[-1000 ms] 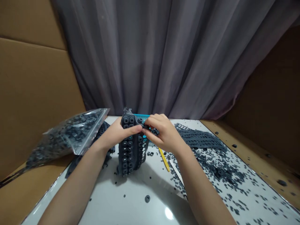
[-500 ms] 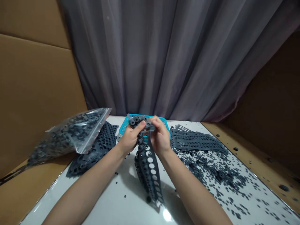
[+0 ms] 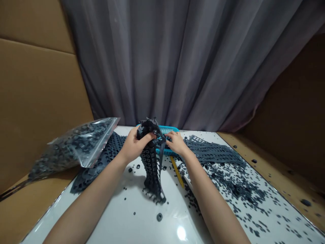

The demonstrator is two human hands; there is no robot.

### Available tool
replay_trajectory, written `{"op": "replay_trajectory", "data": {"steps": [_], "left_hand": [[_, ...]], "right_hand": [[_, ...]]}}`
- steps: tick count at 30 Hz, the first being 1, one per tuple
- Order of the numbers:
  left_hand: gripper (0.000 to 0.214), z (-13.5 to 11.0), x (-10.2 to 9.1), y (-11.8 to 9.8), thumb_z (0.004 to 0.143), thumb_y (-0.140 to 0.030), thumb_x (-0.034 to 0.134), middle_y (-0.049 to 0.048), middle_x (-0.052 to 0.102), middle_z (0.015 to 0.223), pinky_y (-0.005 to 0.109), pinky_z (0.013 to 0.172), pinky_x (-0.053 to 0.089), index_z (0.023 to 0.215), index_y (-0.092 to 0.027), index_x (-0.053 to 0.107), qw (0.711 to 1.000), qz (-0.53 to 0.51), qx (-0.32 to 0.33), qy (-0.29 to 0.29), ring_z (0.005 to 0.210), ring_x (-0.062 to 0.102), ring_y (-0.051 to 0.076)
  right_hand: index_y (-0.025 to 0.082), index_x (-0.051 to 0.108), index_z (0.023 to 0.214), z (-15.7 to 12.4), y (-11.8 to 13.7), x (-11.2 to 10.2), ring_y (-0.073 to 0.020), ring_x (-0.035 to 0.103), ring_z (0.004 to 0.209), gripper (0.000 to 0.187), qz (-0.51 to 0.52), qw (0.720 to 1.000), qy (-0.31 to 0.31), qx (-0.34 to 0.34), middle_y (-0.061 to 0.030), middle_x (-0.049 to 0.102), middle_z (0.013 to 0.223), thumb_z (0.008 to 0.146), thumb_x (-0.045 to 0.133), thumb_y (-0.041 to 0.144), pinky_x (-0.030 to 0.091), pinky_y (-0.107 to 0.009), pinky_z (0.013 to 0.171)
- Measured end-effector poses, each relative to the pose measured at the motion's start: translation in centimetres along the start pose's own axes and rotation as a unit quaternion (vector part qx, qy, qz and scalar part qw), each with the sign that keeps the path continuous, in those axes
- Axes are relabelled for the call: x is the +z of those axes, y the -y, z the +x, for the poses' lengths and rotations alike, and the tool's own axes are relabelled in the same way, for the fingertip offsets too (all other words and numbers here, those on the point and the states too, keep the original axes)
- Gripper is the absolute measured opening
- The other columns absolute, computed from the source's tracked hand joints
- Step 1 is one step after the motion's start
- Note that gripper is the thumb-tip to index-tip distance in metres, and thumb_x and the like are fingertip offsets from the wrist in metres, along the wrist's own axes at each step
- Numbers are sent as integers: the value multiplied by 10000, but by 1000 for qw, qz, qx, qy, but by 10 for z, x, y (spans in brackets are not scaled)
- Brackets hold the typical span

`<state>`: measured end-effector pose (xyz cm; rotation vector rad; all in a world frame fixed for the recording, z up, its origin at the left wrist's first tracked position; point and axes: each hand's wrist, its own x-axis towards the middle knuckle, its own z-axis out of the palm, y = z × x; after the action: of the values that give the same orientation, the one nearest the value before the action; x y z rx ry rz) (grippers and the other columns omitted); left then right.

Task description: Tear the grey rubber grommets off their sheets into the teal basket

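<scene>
A dark grey perforated rubber sheet [image 3: 149, 166] hangs folded in the middle, its lower end above the white table. My left hand [image 3: 135, 144] is closed around its bunched upper part, thumb on top. Just right of the sheet, my right hand [image 3: 177, 142] has its fingers bent together over the blue basket [image 3: 169, 129]. Whether those fingertips pinch a small piece or the sheet's edge I cannot make out. The basket stands behind the sheet and is partly hidden by it. A loose rubber ring [image 3: 159, 217] lies on the table in front.
At left, a clear zip bag [image 3: 76, 145] full of small dark pieces leans over another perforated sheet [image 3: 101, 166]. More sheets [image 3: 213, 150] lie at right, with many scattered dark bits [image 3: 236, 188] before them. A yellow stick-shaped tool [image 3: 177, 172] lies near my right forearm.
My right hand has come off the top of the sheet and moved slightly right, over the basket. The sheet has turned and swung left in my left hand, uncovering the yellow tool and a loose ring.
</scene>
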<state>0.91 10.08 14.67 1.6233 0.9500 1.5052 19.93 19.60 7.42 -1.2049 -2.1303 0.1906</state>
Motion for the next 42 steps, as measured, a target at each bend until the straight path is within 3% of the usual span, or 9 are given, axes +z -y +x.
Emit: {"op": "replay_trajectory", "data": {"steps": [4,7,11,18,26,28,30,35,42], "left_hand": [[164,1,2,2,720,-315,645,3,595,652,222,584,404,728,-152,645,998,56,9,-16,622,508,139],[158,1,2,2,730,-310,630,-1,579,654,216,571,382,743,-153,649,992,113,46,-18,619,485,137],[142,-1,-1,-4,732,-284,612,-23,534,598,201,531,333,691,-149,623,984,161,68,9,570,437,117],[78,-1,-9,-7,719,-222,608,-22,535,629,197,571,351,694,-150,595,979,146,67,124,610,457,122],[212,-1,-4,-9,640,-292,701,-42,466,558,206,534,347,572,-159,551,993,65,13,93,551,420,104],[241,-4,2,-6,613,-316,721,-42,468,535,216,524,362,555,-163,543,997,-3,-21,71,523,422,101],[261,-7,9,-2,591,-364,732,-40,493,531,227,514,380,583,-172,556,992,-110,-62,28,505,441,101],[350,-12,20,7,520,-407,773,-73,422,432,228,433,347,544,-169,518,942,-300,-149,-27,383,367,57],[359,-10,21,10,554,-388,752,-85,422,440,206,358,251,561,-169,467,910,-373,-178,-25,319,262,12]], "right_hand": [[179,577,997,-4,25,-26,-237,486,968,225,40,994,-99,-15,-108,577,1025,814,461,240,370,-393,826],[220,523,935,-13,66,-55,-195,515,844,135,134,961,-228,-87,-59,561,891,863,415,256,398,-358,760],[226,515,836,-23,101,-77,-191,496,762,78,53,972,-126,-190,-27,560,783,795,548,284,357,-351,713],[201,459,727,-22,98,-79,-137,467,650,223,81,983,10,-162,5,521,682,832,531,385,331,-275,628],[183,390,578,-21,102,-70,-110,335,563,328,195,965,62,-163,29,348,568,868,450,326,270,-257,562],[181,423,581,-21,103,-59,-106,322,544,308,324,936,72,-118,23,357,574,848,445,333,268,-252,532],[182,448,577,-20,106,-47,-100,294,501,276,466,881,59,-63,22,368,554,802,460,343,268,-248,494],[211,323,489,-20,121,-27,-108,292,469,308,663,748,-25,12,36,264,491,719,502,309,309,-246,466],[214,240,547,-19,123,-20,-100,153,469,327,704,706,-50,60,52,167,540,711,515,283,230,-240,420]]}}
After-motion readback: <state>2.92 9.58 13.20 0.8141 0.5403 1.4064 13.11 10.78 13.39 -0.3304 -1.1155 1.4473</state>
